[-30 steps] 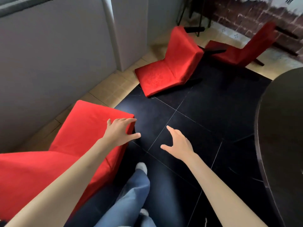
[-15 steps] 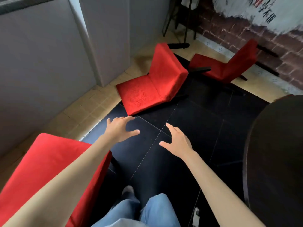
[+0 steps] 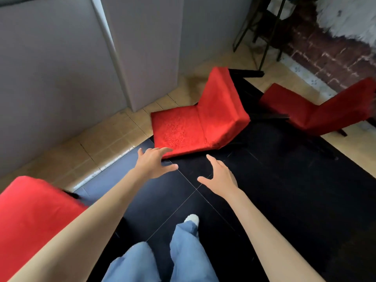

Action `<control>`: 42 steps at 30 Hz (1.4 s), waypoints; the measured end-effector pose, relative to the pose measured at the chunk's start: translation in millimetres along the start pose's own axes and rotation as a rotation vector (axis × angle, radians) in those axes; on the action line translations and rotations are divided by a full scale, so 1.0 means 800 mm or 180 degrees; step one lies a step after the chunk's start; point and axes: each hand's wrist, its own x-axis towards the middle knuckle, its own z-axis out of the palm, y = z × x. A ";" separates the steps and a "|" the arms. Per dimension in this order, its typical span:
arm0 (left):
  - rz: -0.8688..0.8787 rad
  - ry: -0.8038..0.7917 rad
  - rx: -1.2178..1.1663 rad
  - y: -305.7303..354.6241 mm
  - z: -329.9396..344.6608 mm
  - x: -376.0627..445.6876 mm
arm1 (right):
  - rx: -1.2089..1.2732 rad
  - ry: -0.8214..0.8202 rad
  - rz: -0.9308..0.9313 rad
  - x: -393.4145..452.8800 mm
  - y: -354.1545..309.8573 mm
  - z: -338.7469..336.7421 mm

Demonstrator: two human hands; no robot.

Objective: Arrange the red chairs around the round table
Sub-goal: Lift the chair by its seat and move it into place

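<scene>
While both hands reach forward with fingers spread and hold nothing, left hand [image 3: 151,164] hovers by tipped red chair [image 3: 195,121]; right hand [image 3: 220,176] over black floor [image 3: 284,190].

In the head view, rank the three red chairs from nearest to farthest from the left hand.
From the left hand:
1. The tipped-over chair straight ahead, its red cushion edge at the fingertips.
2. The near chair at the lower left, beside the left forearm.
3. The far chair on its side at the right, near the brick wall.
</scene>
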 end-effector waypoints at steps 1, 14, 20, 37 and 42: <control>-0.0100 0.0018 -0.0073 0.005 0.001 0.015 | -0.0031 -0.0060 -0.0028 0.021 0.008 -0.009; -0.1159 -0.0086 -0.0519 -0.041 0.037 0.159 | 0.0020 -0.0710 0.0322 0.263 0.031 -0.029; -0.1487 -0.0518 -0.0636 -0.089 0.065 0.262 | 0.0208 -0.0783 0.0757 0.363 0.016 -0.006; -0.2278 -0.0904 -0.1169 -0.161 0.340 0.515 | 0.0452 -0.1117 0.1702 0.671 0.153 0.228; -0.3041 -0.0759 -0.1906 -0.176 0.454 0.570 | 0.0505 -0.1036 0.1695 0.738 0.221 0.313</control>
